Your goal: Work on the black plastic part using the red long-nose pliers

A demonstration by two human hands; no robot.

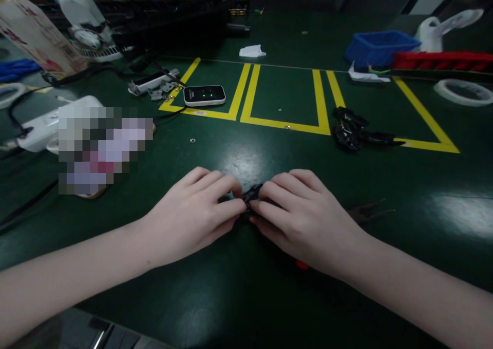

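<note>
My left hand and my right hand meet at the middle of the green table, fingers curled. Between their fingertips they pinch a small black part, mostly hidden by the fingers. A bit of red shows under my right wrist; what it belongs to is hidden. Dark tweezers lie just right of my right hand.
Yellow tape boxes mark the table. A pile of black parts lies on the tape at right. A small white-edged device with green lights sits at left centre. Blue bin, red tray, tape roll stand far right. A white unit and cables lie left.
</note>
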